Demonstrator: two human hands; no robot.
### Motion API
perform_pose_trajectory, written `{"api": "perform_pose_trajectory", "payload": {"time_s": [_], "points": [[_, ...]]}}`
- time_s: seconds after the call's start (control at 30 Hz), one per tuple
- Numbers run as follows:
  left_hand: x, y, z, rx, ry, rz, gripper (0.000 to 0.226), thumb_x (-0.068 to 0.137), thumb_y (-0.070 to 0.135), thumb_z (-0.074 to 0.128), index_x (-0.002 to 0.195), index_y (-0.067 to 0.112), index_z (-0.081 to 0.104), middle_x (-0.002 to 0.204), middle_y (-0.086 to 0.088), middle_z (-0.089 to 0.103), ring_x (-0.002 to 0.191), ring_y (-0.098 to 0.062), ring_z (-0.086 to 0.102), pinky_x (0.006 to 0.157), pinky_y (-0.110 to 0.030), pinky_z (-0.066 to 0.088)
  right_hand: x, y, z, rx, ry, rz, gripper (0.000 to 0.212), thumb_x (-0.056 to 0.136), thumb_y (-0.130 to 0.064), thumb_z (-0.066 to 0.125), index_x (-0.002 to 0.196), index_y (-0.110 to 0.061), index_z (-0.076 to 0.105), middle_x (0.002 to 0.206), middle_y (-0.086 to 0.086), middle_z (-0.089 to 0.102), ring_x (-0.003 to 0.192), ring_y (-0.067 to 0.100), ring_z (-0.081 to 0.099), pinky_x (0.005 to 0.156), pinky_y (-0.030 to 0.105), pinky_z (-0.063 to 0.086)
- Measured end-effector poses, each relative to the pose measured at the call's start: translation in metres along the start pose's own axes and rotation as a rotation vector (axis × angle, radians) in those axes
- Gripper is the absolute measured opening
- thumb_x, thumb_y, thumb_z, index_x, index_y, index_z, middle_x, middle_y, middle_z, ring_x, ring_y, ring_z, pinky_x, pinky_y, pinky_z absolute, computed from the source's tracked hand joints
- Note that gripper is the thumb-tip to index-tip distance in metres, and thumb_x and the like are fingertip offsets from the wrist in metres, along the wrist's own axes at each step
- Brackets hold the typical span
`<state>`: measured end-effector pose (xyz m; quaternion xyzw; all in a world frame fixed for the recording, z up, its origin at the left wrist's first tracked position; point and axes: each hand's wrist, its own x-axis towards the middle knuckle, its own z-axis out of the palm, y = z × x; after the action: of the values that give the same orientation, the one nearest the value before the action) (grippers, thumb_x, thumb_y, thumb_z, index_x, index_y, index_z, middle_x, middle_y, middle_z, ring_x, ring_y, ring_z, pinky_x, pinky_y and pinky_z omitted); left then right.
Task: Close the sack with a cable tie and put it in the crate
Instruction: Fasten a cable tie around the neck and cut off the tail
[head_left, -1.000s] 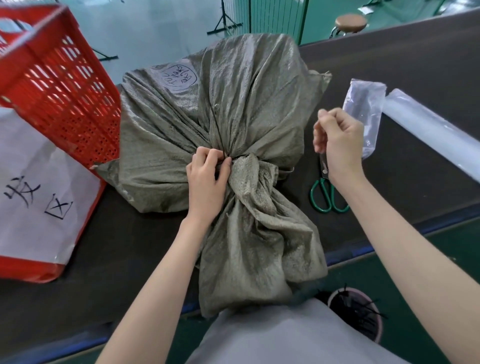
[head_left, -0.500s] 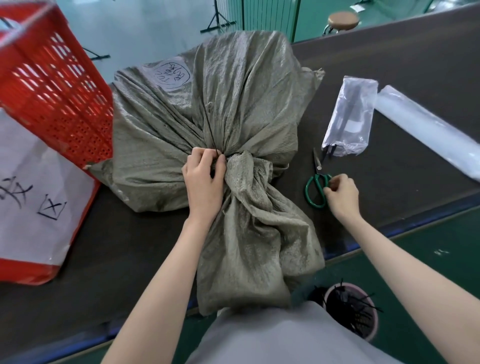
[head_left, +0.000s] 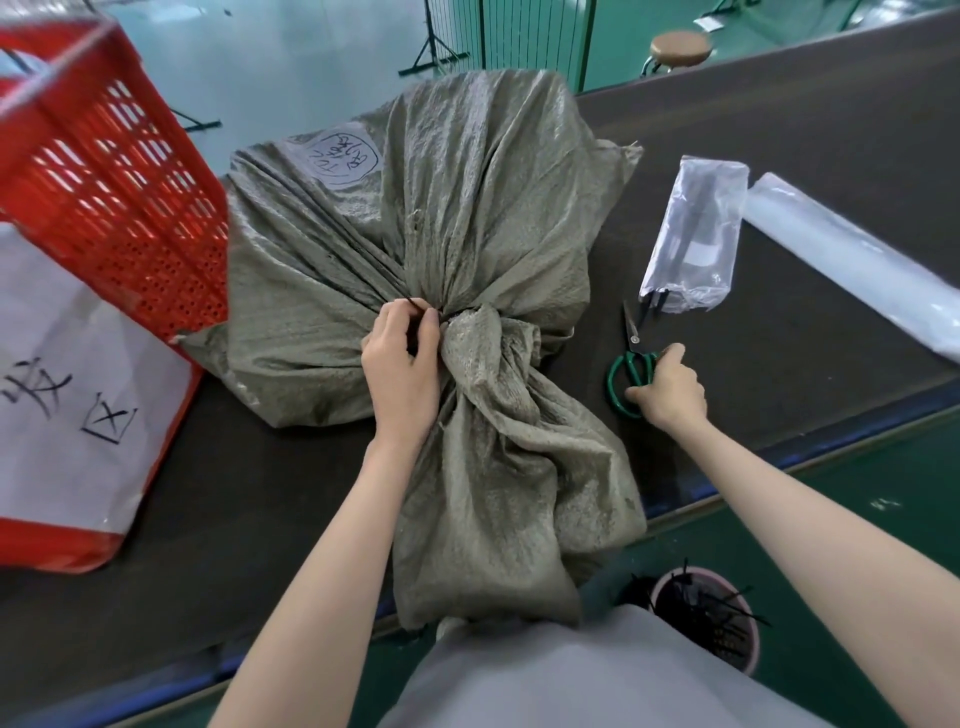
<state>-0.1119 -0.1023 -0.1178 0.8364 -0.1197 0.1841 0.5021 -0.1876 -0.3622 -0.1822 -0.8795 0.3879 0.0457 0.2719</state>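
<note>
A: Where is the sack (head_left: 467, 218)?

B: It lies on its side on the dark bench (head_left: 779, 145), a grey-green woven sack, bulging and creased. A circled handwritten mark sits near its far left corner.

A: And its mouth?

B: The neck is gathered tight about the middle, and the loose end fans toward the near edge of the bench and hangs over it.

A: Is the cable tie (head_left: 415, 304) on it?

B: A thin black strip shows at the gathered neck, with a short end sticking out; how far around it runs cannot be told.

A: The crate (head_left: 104, 171)?

B: Red, perforated plastic, tilted at the left, just beside the sack, with a white sheet bearing black characters on its near face.
</note>
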Motion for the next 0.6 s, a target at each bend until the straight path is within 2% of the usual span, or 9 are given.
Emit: {"api": "perform_pose_trajectory", "payload": {"time_s": [0.1, 0.23, 0.3, 0.37, 0.43, 0.5, 0.6], "points": [[-0.001, 0.002, -0.003, -0.049, 0.015, -0.038, 0.017, 0.095, 0.016, 0.052, 0.085, 0.004, 0.059, 0.08, -0.004, 0.061, 0.074, -0.015, 0.054, 0.073, -0.038, 0.045, 0.002, -0.002, -0.007, 0.07, -0.037, 0.072, 0.061, 0.078, -0.021, 0.073, 0.119, -0.005, 0.03, 0.123, 0.026, 0.054, 0.11, 0.046, 0.053, 0.088, 0.046, 0.043], [-0.004, 0.002, -0.007, -0.061, 0.004, -0.061, 0.018, 0.095, 0.018, 0.053, 0.088, 0.005, 0.062, 0.083, -0.005, 0.068, 0.075, -0.014, 0.059, 0.072, -0.032, 0.045, -0.001, 0.003, -0.003, 0.349, 0.052, 0.134, 0.044, 0.079, -0.006, 0.055, 0.115, -0.017, 0.032, 0.115, 0.021, 0.056, 0.093, 0.036, 0.053, 0.082, 0.041, 0.043], [-0.005, 0.004, -0.009, -0.058, -0.001, -0.07, 0.019, 0.096, 0.019, 0.053, 0.091, 0.005, 0.064, 0.083, -0.002, 0.069, 0.074, -0.007, 0.059, 0.071, -0.026, 0.045, -0.005, 0.006, 0.003, 0.517, 0.091, 0.135, 0.048, 0.078, -0.003, 0.052, 0.117, -0.022, 0.034, 0.106, 0.015, 0.058, 0.096, 0.035, 0.055, 0.084, 0.042, 0.047], [-0.005, 0.008, -0.013, -0.059, 0.002, -0.083, 0.018, 0.096, 0.018, 0.053, 0.093, 0.005, 0.066, 0.083, 0.003, 0.069, 0.071, 0.004, 0.057, 0.068, -0.016, 0.042, -0.008, 0.008, 0.008, 0.643, 0.085, 0.106, 0.057, 0.077, -0.001, 0.056, 0.123, -0.026, 0.035, 0.088, 0.004, 0.057, 0.095, 0.03, 0.057, 0.082, 0.041, 0.048], [-0.004, 0.012, -0.017, -0.085, 0.017, -0.109, 0.017, 0.096, 0.018, 0.054, 0.093, 0.006, 0.066, 0.081, 0.01, 0.068, 0.072, 0.004, 0.059, 0.066, -0.012, 0.041, -0.013, 0.004, 0.008, 0.733, 0.081, 0.05, 0.061, 0.077, 0.001, 0.057, 0.127, -0.029, 0.038, 0.078, 0.0, 0.054, 0.082, 0.022, 0.056, 0.073, 0.037, 0.047], [-0.004, 0.017, -0.021, -0.095, 0.05, -0.136, 0.015, 0.095, 0.02, 0.054, 0.092, 0.011, 0.065, 0.076, 0.016, 0.065, 0.068, 0.0, 0.057, 0.064, -0.015, 0.042, -0.019, -0.006, 0.003, 0.868, 0.093, -0.005, 0.057, 0.077, 0.007, 0.052, 0.124, -0.026, 0.044, 0.076, 0.0, 0.053, 0.071, 0.016, 0.052, 0.063, 0.031, 0.043], [-0.004, 0.022, -0.028, -0.099, 0.108, -0.159, 0.013, 0.096, 0.02, 0.053, 0.092, 0.017, 0.065, 0.069, 0.017, 0.059, 0.061, 0.004, 0.055, 0.061, -0.013, 0.041, -0.032, -0.031, -0.012, 1.111, 0.09, -0.062, 0.051, 0.077, 0.012, 0.043, 0.117, -0.021, 0.046, 0.073, 0.003, 0.049, 0.056, 0.008, 0.048, 0.056, 0.024, 0.04]]}}
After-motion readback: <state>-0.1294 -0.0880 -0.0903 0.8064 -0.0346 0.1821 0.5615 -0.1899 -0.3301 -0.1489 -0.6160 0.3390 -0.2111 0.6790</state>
